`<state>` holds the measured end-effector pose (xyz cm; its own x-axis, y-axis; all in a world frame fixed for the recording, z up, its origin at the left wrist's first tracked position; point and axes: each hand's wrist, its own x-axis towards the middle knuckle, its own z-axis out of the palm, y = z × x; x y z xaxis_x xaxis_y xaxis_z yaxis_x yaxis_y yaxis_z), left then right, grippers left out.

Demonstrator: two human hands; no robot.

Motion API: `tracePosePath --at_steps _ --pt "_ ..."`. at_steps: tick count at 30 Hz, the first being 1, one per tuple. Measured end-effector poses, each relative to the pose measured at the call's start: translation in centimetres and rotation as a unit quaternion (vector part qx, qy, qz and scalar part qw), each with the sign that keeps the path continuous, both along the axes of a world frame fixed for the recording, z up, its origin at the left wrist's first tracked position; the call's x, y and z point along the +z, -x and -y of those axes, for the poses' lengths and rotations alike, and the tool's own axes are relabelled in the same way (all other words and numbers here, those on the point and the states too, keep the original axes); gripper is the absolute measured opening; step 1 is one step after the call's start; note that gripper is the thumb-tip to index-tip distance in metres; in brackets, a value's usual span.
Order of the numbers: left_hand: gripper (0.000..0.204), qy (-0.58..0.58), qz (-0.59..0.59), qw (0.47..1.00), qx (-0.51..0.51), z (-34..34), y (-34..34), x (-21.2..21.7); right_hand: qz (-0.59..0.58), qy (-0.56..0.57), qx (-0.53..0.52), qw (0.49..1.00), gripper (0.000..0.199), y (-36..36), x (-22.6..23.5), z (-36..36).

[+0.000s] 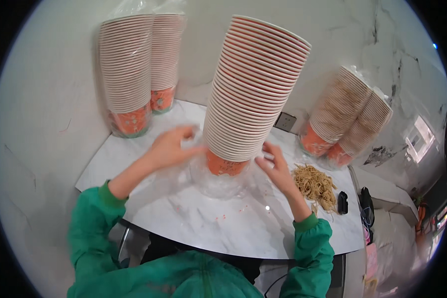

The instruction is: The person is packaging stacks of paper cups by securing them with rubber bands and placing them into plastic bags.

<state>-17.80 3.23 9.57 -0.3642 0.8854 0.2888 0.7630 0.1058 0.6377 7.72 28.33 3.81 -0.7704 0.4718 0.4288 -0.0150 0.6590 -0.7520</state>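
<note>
Five cup stacks stood on the bench (223,228).
The middle cup stack (248,99) stood between both hands; left hand (171,146) at nine o'clock, right hand (278,169) at three, each grip clamped on its clear wrap (218,184). Two wrapped stacks (136,69) stood at eleven, two more stacks (345,116) at two.

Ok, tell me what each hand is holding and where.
Both hands, left hand and right hand, grip the clear plastic wrap bunched around the foot of the tall cup stack.

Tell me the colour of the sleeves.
Green sleeves, clearest in the head view.
</note>
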Motion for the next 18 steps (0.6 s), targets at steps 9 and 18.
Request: tracePosePath --at_steps 9,18 --pt "0.077 -0.584 -0.371 0.719 0.07 -5.4 -2.1 14.1 -0.051 0.186 0.087 0.977 0.099 3.7 -1.3 2.9" --pt "0.05 -0.197 -0.478 0.856 -0.008 -8.9 -8.2 25.9 0.126 -0.074 0.032 0.989 0.084 2.4 -5.0 1.5"
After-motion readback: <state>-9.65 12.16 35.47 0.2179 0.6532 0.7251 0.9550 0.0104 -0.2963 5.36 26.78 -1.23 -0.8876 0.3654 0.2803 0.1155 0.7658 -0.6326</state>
